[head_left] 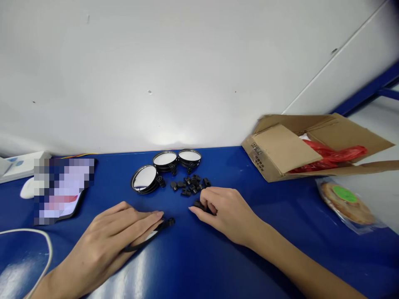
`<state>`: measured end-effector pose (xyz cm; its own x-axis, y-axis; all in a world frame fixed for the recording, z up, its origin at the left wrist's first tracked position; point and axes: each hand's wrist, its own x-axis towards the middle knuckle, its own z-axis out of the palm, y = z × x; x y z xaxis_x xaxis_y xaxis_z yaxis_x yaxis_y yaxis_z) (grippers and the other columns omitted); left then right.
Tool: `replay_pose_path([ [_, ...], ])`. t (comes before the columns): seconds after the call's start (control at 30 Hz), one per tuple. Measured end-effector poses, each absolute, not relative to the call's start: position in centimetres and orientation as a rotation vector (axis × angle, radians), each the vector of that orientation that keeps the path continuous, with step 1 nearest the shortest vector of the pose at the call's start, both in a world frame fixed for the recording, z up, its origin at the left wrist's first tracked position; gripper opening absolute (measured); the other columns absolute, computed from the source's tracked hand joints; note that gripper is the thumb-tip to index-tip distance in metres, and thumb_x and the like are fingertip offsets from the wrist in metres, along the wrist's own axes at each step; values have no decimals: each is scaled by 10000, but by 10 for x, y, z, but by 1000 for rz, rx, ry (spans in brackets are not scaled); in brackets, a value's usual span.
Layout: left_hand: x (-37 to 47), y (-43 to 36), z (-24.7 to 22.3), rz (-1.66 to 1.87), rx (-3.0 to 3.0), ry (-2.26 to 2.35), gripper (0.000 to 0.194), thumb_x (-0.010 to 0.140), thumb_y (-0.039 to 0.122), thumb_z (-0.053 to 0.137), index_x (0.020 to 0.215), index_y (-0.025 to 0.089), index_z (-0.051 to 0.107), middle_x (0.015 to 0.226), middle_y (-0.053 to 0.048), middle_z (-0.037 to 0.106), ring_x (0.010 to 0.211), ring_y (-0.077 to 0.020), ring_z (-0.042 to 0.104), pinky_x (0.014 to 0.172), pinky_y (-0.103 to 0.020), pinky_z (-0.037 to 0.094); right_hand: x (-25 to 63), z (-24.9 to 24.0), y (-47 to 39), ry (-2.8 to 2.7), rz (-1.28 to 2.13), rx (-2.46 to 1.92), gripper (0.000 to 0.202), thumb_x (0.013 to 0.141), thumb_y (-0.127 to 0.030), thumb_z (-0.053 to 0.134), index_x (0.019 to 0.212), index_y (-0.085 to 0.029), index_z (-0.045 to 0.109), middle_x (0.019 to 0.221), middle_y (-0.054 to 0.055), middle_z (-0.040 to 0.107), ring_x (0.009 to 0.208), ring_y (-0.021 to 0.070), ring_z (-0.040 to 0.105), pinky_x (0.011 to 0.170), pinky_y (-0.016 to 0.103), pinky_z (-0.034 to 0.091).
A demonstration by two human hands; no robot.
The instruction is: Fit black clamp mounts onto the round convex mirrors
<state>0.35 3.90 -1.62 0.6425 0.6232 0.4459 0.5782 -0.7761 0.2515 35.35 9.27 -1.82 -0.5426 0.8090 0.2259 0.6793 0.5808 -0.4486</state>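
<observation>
My left hand (115, 236) is closed over a round black-rimmed mirror (152, 236). Fingers cover most of it, leaving a sliver of glass, the rim and a black joint at its right end in sight. A short way to the right, my right hand (229, 211) pinches a small black part (198, 204), partly hidden by the fingertips. Just beyond that hand lies a loose cluster of small black plastic pieces (193, 185). Behind them rest several similar mirrors, at left (144, 178), middle (165, 158) and right (190, 155), each with a black joint facing me.
On the right stands an open cardboard box (286, 149) with a red plastic bag (333, 153) inside. A wrapped flat round pastry (347, 203) lies in front of it. At left are a phone (67, 187), a white mouse (28, 188) and a white cable (46, 236). A white wall (187, 74) backs the blue table (199, 261).
</observation>
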Motion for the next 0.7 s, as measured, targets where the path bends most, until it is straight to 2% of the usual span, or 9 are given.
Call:
replay_pose_path([
  [0.07,2,37,-20,776,2768,1018,408,1282,278,486,1643,291,675,1419,5,872,1195,-133,841,1347,-287,325,353,-20,95,-2412,414,-1228,505,1070,-370,854,796,-247,448,697,-81,533,588,116,470,600,279,316],
  [0.17,1,34,-26,760,2767,1022,421,1284,282,475,1660,310,663,1452,0,859,1242,-150,827,1343,-305,332,352,-23,95,-2413,336,-1241,353,1066,-361,869,910,-249,573,671,-100,541,552,124,507,586,267,340],
  [0.27,2,31,-28,746,2790,1044,433,1282,258,460,1656,319,669,1500,-5,840,1287,-163,817,1341,-318,349,351,-25,94,-2391,258,-1231,190,1105,-316,811,1053,-246,643,652,-112,541,520,135,525,582,269,361],
  [0.4,4,29,-30,740,2782,1085,442,1286,273,450,1670,337,658,1506,-13,836,1282,-163,824,1332,-337,391,347,-24,90,-2325,205,-1209,123,1169,-337,694,1117,-234,654,658,-100,556,504,140,520,582,283,389],
  [0.6,2,27,-33,788,2807,1109,435,1293,317,452,1671,363,662,1462,18,858,1299,-139,826,1362,-304,356,329,-17,61,-2353,318,-740,276,1230,-488,566,1277,-231,653,926,-17,757,758,151,749,716,290,536],
  [0.7,5,21,-33,798,2765,1175,450,1304,355,405,1668,429,658,1412,50,876,1266,-129,839,1347,-306,401,321,-17,46,-2356,236,-650,215,1248,-379,558,1272,-197,671,981,14,805,859,166,796,778,299,563],
])
